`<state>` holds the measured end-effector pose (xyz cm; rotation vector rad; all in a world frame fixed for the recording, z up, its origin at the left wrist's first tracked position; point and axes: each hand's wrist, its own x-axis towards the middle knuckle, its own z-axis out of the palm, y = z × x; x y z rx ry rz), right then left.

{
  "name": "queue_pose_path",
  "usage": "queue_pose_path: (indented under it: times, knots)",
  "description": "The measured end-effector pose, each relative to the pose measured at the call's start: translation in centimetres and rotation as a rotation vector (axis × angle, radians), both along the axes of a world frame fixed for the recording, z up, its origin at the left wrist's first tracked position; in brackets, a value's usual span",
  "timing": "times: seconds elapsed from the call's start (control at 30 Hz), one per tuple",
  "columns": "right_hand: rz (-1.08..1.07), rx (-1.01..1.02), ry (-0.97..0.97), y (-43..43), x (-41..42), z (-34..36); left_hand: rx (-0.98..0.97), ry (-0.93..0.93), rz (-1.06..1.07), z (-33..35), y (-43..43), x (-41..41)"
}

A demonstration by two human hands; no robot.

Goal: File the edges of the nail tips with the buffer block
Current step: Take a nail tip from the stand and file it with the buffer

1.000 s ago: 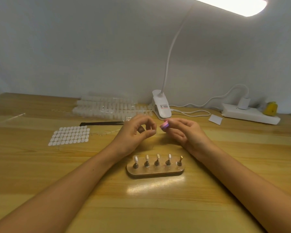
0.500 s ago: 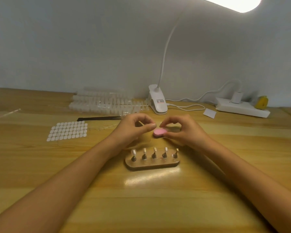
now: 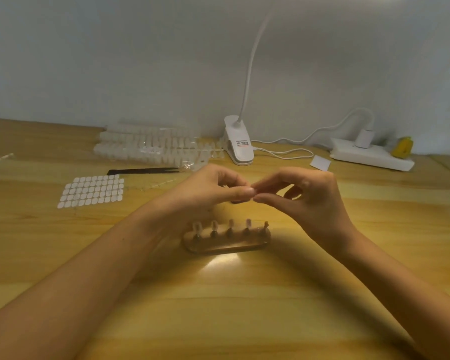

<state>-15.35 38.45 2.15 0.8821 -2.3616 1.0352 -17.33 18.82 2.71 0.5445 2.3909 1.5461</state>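
– Looking at the two hands, what do they do?
– They meet in the air over the yellow-brown wooden table [image 3: 322,294]. The left hand [image 3: 211,189] has its fingers curled, and its thumb and first finger are pressed together in a pinch. The right hand [image 3: 312,196] is curled too. Its thumb and first finger make a narrow pinch right at the left fingertips.
– What do they hold?
– I cannot tell. The spot where they meet is tiny and blurry. A small dark shape [image 3: 237,201] shows just under the left thumb, and I cannot tell what it is.
– Where are the nail tips?
– The small pale nail tips [image 3: 248,222] stand up on little pegs. They make a row on the long rounded wooden stand [image 3: 226,244]. The stand lies on the table between the two arms, near the hands and closer to the person than they are.
– What is behind the hands?
– A white clip lamp with a bendy neck [image 3: 238,148] sits by the grey wall [image 3: 115,61]. To its left lie rows of clear plastic tips [image 3: 146,146], a thin black strip [image 3: 143,171] and a sheet of small white stickers [image 3: 92,190]. To its right are a small white card [image 3: 321,162], a white power strip [image 3: 372,155] and a little yellow thing [image 3: 402,148].
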Motion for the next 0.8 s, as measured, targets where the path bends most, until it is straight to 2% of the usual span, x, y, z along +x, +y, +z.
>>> queue_pose_path:
  times: [0.07, 0.2, 0.27, 0.43, 0.57, 0.8]
  knots:
    - [-0.018, -0.031, -0.014, 0.9, 0.6, -0.4, -0.058, 0.133, 0.012, 0.0, 0.5, 0.5]
    - [-0.069, -0.128, -0.204, 2.6, 1.8, -2.1, -0.515, 0.479, 0.019, -0.8, 1.5, 1.9]
    - [-0.077, -0.147, -0.251, 2.8, 2.1, -3.0, -0.609, 0.532, 0.040, -1.3, 2.2, 2.6]
    - [-0.059, -0.171, -0.315, 2.4, 2.3, -3.9, -0.565, 0.513, 0.137, -2.2, 3.0, 3.0]
    - [-0.058, -0.182, -0.320, 2.3, 2.4, -3.8, -0.568, 0.590, 0.143, -2.3, 3.0, 3.1]
    - [-0.070, -0.167, -0.335, 2.2, 2.7, -3.8, -0.536, 0.555, 0.183, -2.5, 3.0, 3.0]
